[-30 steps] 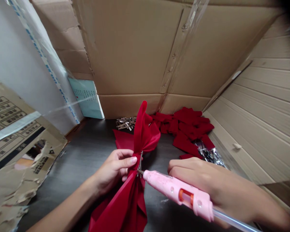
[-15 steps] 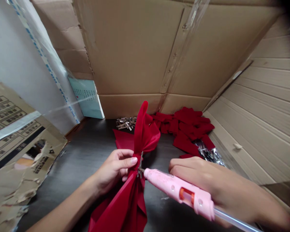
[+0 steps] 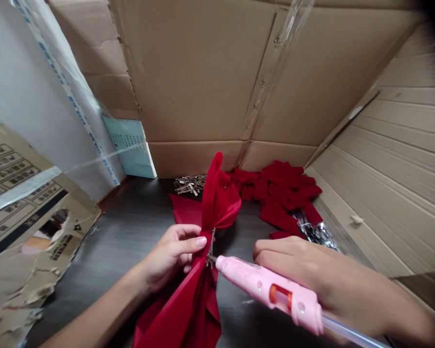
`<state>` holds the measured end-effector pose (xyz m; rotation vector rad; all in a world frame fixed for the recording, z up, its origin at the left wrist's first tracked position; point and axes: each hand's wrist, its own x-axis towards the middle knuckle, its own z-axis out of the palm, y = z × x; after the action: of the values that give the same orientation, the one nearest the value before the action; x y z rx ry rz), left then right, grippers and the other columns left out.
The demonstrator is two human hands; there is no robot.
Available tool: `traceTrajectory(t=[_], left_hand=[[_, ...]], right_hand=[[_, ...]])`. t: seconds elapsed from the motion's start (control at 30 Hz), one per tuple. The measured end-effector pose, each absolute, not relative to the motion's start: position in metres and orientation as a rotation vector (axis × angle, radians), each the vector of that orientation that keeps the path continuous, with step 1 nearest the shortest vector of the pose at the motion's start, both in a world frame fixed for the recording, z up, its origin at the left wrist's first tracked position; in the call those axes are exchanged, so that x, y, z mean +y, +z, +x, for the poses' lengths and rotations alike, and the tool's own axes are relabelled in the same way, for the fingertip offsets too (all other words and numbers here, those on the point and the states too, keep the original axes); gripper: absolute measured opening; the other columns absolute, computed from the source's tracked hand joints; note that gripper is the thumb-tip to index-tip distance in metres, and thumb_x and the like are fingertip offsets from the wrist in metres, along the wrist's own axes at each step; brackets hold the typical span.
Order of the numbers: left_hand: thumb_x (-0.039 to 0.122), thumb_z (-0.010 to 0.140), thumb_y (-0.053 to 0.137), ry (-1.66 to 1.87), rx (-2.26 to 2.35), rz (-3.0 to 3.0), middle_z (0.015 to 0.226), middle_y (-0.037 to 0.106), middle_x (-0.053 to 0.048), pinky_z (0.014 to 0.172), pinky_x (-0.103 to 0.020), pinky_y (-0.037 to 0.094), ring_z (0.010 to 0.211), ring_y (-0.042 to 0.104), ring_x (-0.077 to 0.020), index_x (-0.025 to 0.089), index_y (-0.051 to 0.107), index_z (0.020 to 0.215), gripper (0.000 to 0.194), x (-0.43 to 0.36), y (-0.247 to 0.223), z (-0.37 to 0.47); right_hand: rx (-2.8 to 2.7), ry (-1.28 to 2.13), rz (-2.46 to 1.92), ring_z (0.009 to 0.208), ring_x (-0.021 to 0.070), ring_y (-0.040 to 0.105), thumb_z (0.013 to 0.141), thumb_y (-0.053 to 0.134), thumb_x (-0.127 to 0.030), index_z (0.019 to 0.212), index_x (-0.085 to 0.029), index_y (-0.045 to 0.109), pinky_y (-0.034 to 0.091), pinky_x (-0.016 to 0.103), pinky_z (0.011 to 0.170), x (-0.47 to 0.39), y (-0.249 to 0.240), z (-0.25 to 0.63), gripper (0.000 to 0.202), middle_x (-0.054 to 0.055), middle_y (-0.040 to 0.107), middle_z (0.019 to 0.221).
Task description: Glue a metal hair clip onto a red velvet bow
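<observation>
A red fabric bow [image 3: 188, 309] stands gathered at its middle above the dark table. My left hand [image 3: 177, 249] pinches that gathered middle between thumb and fingers. A thin metal clip [image 3: 211, 244] lies along the right side of the gather. My right hand [image 3: 308, 275] is closed around a pink glue gun [image 3: 264, 285] with a clear glue stick in its back end. The gun's metal tip points left and meets the lower end of the clip, beside the cloth. The gun's handle is mostly hidden behind the gun body and hand.
Behind the bow lies a pile of metal clips [image 3: 190, 184]. Red fabric pieces [image 3: 284, 186] are heaped at the back right, beside shiny clear packaging [image 3: 315, 231]. Cardboard walls [image 3: 203, 72] enclose the back and right; a torn box [image 3: 32, 208] stands left, near a light blue booklet [image 3: 128, 147].
The glue gun has dipped very slightly, its tip now a little lower at the clip. The bow and my left hand have barely moved.
</observation>
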<state>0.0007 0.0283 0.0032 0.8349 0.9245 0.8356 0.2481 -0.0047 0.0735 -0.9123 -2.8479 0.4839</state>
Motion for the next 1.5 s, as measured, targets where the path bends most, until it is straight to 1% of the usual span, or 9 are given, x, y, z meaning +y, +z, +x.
traceTrajectory(t=[0.2,0.33,0.53,0.73,0.9,1.07,1.3,1.5], left_hand=[[0.031,0.057,0.086,0.837,0.905,0.829,0.062,0.06,0.001,0.039,-0.014,0.034,0.042,0.046,-0.0034,0.011,0.065,0.083,0.039,0.0287,0.0036,0.0004],[0.032,0.057,0.086,0.824,0.914,0.838,0.064,0.061,0.0,0.038,-0.015,0.034,0.042,0.046,-0.0042,0.011,0.065,0.083,0.038,0.0286,0.0027,0.0003],[0.031,0.058,0.085,0.836,0.904,0.858,0.066,0.061,-0.001,0.042,-0.016,0.036,0.045,0.048,-0.0045,0.012,0.066,0.082,0.036,0.0285,0.0016,-0.0001],[0.03,0.056,0.086,0.842,0.915,0.843,0.061,0.057,0.003,0.037,-0.014,0.033,0.041,0.04,-0.0024,0.011,0.065,0.083,0.039,0.0281,0.0036,0.0005],[0.028,0.058,0.086,0.862,0.881,0.835,0.062,0.059,0.002,0.038,-0.014,0.035,0.042,0.044,-0.0032,0.012,0.065,0.081,0.036,0.0283,0.0036,0.0012],[0.028,0.061,0.085,0.85,0.867,0.846,0.061,0.059,0.002,0.037,-0.013,0.035,0.041,0.043,-0.0027,0.012,0.065,0.082,0.032,0.0282,0.0013,0.0001],[0.026,0.058,0.086,0.869,0.855,0.824,0.059,0.058,0.003,0.036,-0.013,0.036,0.04,0.044,-0.003,0.013,0.065,0.079,0.033,0.0274,0.0025,0.0004],[0.027,0.057,0.087,0.87,0.874,0.827,0.061,0.059,0.003,0.035,-0.014,0.035,0.04,0.044,-0.0036,0.013,0.065,0.08,0.034,0.0278,0.0026,0.0006]], right_hand=[[-2.823,0.464,-0.922,0.062,0.0131,0.046,0.082,0.048,-0.016,0.071,-0.019,0.039,0.03,0.025,0.056,-0.0055,0.0705,0.2503,0.015,0.0,0.054,0.073],[-2.857,0.485,-0.941,0.061,0.0129,0.046,0.08,0.049,-0.015,0.069,-0.019,0.039,0.029,0.024,0.055,-0.0062,0.0727,0.2488,0.015,0.0,0.054,0.073],[-2.833,0.483,-0.93,0.062,0.0128,0.045,0.082,0.048,-0.016,0.07,-0.019,0.039,0.029,0.024,0.056,-0.0043,0.0732,0.2474,0.015,0.0,0.054,0.073],[-2.863,0.5,-0.934,0.061,0.0129,0.044,0.081,0.05,-0.017,0.069,-0.019,0.039,0.028,0.025,0.055,-0.0046,0.0734,0.2461,0.016,0.0,0.053,0.073],[-2.825,0.487,-0.926,0.062,0.0126,0.044,0.081,0.048,-0.016,0.07,-0.019,0.039,0.03,0.024,0.056,-0.0056,0.0726,0.2488,0.015,0.0,0.053,0.073],[-2.866,0.483,-0.931,0.062,0.0125,0.045,0.083,0.049,-0.017,0.069,-0.018,0.039,0.03,0.024,0.056,-0.0065,0.0734,0.2467,0.017,0.0,0.054,0.073],[-2.81,0.478,-0.954,0.061,0.0122,0.045,0.081,0.049,-0.016,0.069,-0.019,0.038,0.03,0.025,0.056,-0.0061,0.0722,0.2487,0.016,-0.001,0.053,0.071],[-2.842,0.491,-0.932,0.06,0.0129,0.045,0.081,0.048,-0.017,0.069,-0.019,0.039,0.03,0.025,0.055,-0.0065,0.0731,0.2479,0.015,0.0,0.054,0.072]])
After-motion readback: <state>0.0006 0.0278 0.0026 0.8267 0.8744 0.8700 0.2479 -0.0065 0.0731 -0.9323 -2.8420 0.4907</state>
